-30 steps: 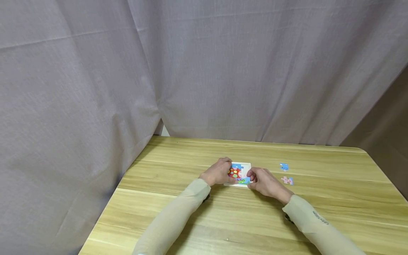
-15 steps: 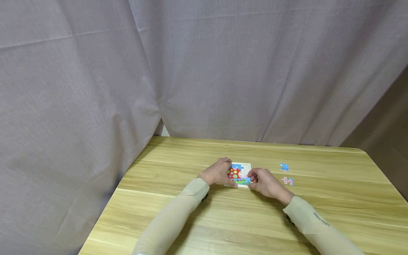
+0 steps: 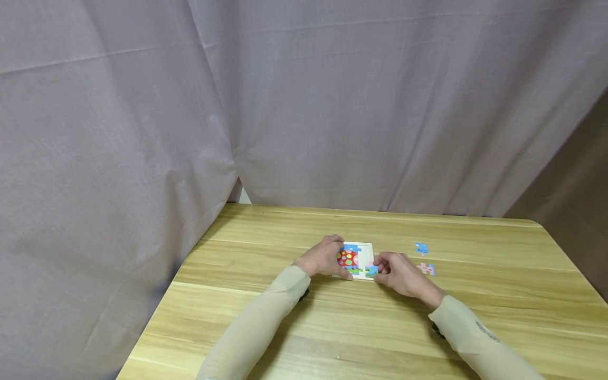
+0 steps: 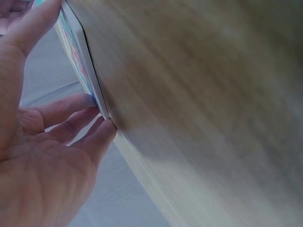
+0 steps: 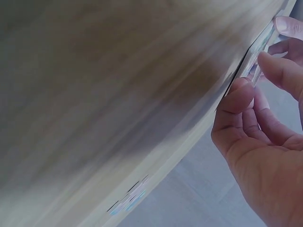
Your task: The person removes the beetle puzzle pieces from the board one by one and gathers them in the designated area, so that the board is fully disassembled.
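Note:
A small white puzzle tray lies flat on the table, its left side filled with pieces that show a red, spotted picture on blue and green. My left hand grips the tray by its edges, the thumb at the near edge and the fingers at the far one; the left wrist view shows the fingertips against the rim. Over the tray's near right corner, my right hand pinches a blue and green puzzle piece between thumb and fingers. In the right wrist view this piece appears edge-on, tilted off the tray.
Two loose puzzle pieces lie to the right of the tray: a blue one farther back and a pink one nearer. Beneath everything is a wooden table. Grey curtains hang behind the table and along its left side.
The blue and green piece has come away from the pieces beside it and shifted right with my right hand. My left hand stays at the tray.

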The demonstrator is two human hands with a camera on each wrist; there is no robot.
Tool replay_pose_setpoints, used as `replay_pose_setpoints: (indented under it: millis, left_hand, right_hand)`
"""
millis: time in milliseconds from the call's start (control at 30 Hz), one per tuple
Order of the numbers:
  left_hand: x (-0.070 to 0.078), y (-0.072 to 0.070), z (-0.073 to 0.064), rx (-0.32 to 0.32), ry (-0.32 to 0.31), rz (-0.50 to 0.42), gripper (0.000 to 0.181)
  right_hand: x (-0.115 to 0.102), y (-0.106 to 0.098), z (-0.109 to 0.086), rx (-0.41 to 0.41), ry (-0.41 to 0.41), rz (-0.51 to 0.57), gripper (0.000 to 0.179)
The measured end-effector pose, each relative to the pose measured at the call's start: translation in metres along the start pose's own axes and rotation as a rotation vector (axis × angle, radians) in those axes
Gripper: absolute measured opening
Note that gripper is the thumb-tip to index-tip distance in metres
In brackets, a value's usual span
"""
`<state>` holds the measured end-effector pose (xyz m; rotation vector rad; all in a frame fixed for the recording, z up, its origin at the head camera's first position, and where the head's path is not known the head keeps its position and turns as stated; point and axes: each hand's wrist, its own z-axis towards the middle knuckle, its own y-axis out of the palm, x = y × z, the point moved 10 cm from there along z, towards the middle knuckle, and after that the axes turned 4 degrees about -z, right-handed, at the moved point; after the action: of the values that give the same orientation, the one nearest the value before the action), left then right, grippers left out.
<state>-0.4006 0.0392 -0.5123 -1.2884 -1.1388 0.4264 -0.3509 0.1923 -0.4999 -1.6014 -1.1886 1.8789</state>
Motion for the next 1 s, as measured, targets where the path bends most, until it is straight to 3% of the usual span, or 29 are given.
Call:
replay_pose_setpoints:
  millis: [1000]
  left_hand:
    - [0.001,-0.001,-0.003,0.008,0.006,0.007,0.083]
  right_hand:
    - [0.022,-0.025,-0.039,0.055,-0.011,0.043,0.022]
